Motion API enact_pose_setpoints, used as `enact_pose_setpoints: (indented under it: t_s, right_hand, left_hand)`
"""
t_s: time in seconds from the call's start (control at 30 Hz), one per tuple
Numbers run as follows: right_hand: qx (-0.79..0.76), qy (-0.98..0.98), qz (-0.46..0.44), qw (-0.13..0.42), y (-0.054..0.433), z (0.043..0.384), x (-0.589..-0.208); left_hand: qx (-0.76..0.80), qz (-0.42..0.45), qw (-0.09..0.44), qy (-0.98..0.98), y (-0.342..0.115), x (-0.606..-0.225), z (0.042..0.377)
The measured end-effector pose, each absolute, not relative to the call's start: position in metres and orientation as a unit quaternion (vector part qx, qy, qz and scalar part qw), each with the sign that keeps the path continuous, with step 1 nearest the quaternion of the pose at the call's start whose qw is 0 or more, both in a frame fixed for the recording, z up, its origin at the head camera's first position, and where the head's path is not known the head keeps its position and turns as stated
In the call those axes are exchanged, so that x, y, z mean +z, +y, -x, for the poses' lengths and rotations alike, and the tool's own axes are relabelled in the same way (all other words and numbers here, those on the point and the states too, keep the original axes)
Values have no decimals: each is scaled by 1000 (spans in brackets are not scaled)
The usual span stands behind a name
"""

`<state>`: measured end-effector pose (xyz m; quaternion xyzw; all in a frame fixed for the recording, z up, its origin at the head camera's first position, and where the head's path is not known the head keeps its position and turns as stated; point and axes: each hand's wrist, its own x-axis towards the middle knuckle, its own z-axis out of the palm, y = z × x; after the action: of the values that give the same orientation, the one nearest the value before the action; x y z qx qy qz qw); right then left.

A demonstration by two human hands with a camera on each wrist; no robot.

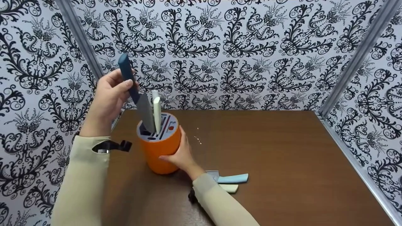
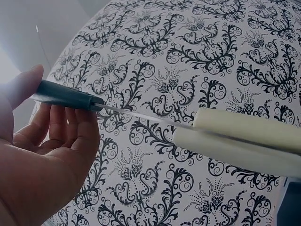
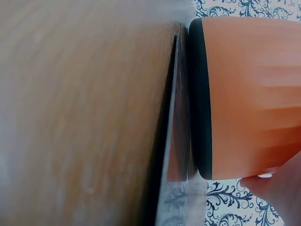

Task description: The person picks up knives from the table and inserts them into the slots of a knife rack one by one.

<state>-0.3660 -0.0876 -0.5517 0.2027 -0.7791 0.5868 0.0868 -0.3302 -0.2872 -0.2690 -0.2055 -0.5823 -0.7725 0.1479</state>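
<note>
My left hand (image 1: 110, 94) holds a knife by its dark blue handle (image 1: 126, 67), thumb on one side and fingers on the other. Its broad blade (image 1: 146, 113) points down, the lower end at the slots in the grey top of an orange knife block (image 1: 160, 157). In the left wrist view, this blade (image 2: 141, 115) shows edge-on. Two pale-handled knives stand in the block, one handle (image 1: 157, 110) in front of the other (image 1: 155, 93). Low on the block's right side, my right hand (image 1: 182, 153) grips it, thumb across the front and fingers round the side.
Right of the block, a knife with a light blue handle (image 1: 234, 179) and a pale green handle (image 1: 230, 188) lie on the brown table (image 1: 276, 150), partly behind my right sleeve. A blade (image 3: 176, 127) lies close to the block's dark base. Patterned walls (image 1: 220, 47) enclose the table.
</note>
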Motion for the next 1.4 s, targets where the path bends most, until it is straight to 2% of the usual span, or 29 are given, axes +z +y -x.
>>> enact_pose_setpoints:
  t_s: [0.33,0.6,0.77,1.03,1.27,1.4]
  right_hand:
    - [606,-762,-214,86,-85,369,-553]
    - [601,-765,-214,89,-87,367,-554]
    - [607,-756,-229,85,-90,366,-552]
    - [615,-748,-236,86,-90,366,-552]
    - [613,-750,-235,84,-88,365,-554]
    - [610,-753,-228,94,-87,367,-554]
  left_hand:
    - [-748,193,137,-620,-282,-275,337]
    - [-712,185,111,-668,-281,-300,343]
    - [-688,164,118,-697,-285,-313,344]
    - [-657,159,107,-729,-288,-308,341]
    - [-669,142,126,-718,-287,-302,338]
    - [-657,136,113,-733,-279,-301,343]
